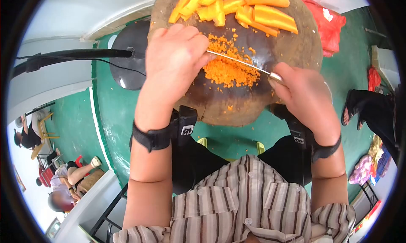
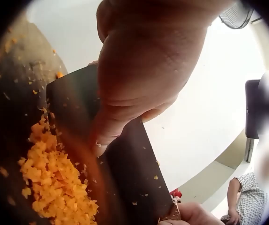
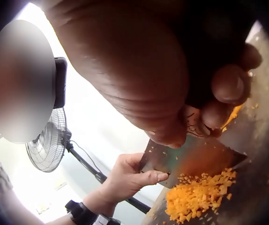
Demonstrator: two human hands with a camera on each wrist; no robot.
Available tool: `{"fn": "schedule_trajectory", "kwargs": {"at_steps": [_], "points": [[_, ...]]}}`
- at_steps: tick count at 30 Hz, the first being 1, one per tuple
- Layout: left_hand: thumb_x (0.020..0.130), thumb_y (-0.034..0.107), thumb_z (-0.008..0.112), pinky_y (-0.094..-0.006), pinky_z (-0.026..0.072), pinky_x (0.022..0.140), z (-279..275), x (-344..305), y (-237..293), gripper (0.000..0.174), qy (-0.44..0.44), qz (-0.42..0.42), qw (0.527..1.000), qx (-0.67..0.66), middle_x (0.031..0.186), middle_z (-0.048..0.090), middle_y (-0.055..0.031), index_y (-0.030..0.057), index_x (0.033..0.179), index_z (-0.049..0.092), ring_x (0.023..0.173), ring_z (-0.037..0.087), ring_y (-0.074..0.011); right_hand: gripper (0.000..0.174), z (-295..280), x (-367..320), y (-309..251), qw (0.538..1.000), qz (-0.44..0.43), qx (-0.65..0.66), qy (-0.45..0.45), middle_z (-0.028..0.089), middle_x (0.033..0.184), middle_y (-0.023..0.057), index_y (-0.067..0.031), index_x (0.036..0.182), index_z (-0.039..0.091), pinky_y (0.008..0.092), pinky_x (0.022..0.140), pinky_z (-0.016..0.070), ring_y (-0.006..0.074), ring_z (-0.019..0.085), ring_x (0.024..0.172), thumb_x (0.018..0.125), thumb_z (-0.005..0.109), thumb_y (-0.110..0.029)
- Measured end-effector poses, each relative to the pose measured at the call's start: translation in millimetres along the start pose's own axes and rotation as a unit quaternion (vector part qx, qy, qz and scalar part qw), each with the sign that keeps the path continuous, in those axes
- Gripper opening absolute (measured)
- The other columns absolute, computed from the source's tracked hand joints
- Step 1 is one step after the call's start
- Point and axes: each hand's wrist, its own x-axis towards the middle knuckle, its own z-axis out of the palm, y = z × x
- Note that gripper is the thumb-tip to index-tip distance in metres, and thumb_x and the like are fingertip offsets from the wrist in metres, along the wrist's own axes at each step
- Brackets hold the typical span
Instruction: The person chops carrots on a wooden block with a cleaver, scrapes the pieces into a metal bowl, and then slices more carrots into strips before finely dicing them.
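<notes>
A broad-bladed cleaver (image 1: pixel 241 62) stands on edge over a round wooden chopping block (image 1: pixel 308 40). My right hand (image 1: pixel 302 93) grips its handle. The left hand (image 1: pixel 175 52) pinches the far end of the blade, its thumb flat against the face, as the right wrist view shows. Finely chopped carrot (image 1: pixel 226 73) lies in a heap at the middle of the block, close along the blade; the same heap fills the lower left of the left wrist view. Beyond the hands, thick carrot slices and long cut pieces (image 1: pixel 275 19) rest at the block's far side.
Left of the block, a black fan pole (image 1: pixel 76 54) rises from a round base (image 1: pixel 127 57). A red plastic bag (image 1: pixel 327 27) lies at the far right. Another person's legs (image 1: pixel 368 112) are at the right, and seated people (image 1: pixel 63 179) are at the lower left.
</notes>
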Motion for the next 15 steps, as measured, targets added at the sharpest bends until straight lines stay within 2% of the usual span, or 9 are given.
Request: {"fn": "schedule_trajectory", "kwargs": {"at_steps": [3, 5, 8, 12, 15], "points": [[0.061, 0.017, 0.074, -0.0353, 0.04, 0.064, -12, -3, 5, 0.02, -0.001, -0.007, 1.0, 0.004, 0.07, 0.054, -0.0016, 0.01, 0.065, 0.056, 0.075, 0.055, -0.022, 0.02, -2, -7, -3, 1.0, -0.007, 0.022, -0.006, 0.057, 0.064, 0.0164, -0.0033, 0.078, 0.049, 0.0455, 0.057, 0.0447, 0.037, 0.058, 0.065, 0.078, 0.065, -0.017], [0.059, 0.017, 0.074, -0.0353, 0.0402, 0.064, 2, -7, 0, 0.021, -0.021, -0.008, 1.0, -0.01, 0.07, 0.054, -0.0018, 0.0098, 0.065, 0.055, 0.075, 0.055, -0.0219, 0.02, 8, -3, 0, 1.0, -0.004, 0.009, -0.007, 0.057, 0.065, 0.0164, -0.0033, 0.078, 0.049, 0.0456, 0.057, 0.0446, 0.0372, 0.058, 0.066, 0.078, 0.064, -0.016], [0.057, 0.015, 0.073, -0.0355, 0.0396, 0.063, 10, -6, -2, 0.021, -0.007, 0.003, 1.0, 0.004, 0.069, 0.053, -0.0014, 0.0098, 0.065, 0.055, 0.075, 0.054, -0.0218, 0.02, 5, -3, 2, 1.0, -0.01, -0.003, -0.002, 0.057, 0.065, 0.0164, -0.0029, 0.079, 0.049, 0.0458, 0.057, 0.0444, 0.0374, 0.057, 0.065, 0.078, 0.064, -0.016], [0.06, 0.018, 0.074, -0.0352, 0.04, 0.064, -19, -14, 9, 0.021, 0.012, 0.0, 1.0, 0.012, 0.07, 0.053, -0.0024, 0.0095, 0.065, 0.055, 0.074, 0.054, -0.0227, 0.02, -2, -15, -11, 1.0, -0.023, 0.019, 0.008, 0.056, 0.064, 0.0168, -0.0019, 0.08, 0.049, 0.0464, 0.056, 0.0439, 0.0379, 0.057, 0.064, 0.078, 0.064, -0.016], [0.06, 0.018, 0.073, -0.0351, 0.04, 0.064, 0, -21, 6, 0.021, -0.017, -0.015, 1.0, 0.019, 0.07, 0.054, -0.0018, 0.0098, 0.065, 0.055, 0.074, 0.054, -0.0223, 0.02, 21, -10, 0, 0.999, -0.045, 0.01, 0.013, 0.055, 0.063, 0.0166, -0.002, 0.081, 0.049, 0.0465, 0.056, 0.0436, 0.0377, 0.057, 0.064, 0.079, 0.063, -0.016]]}}
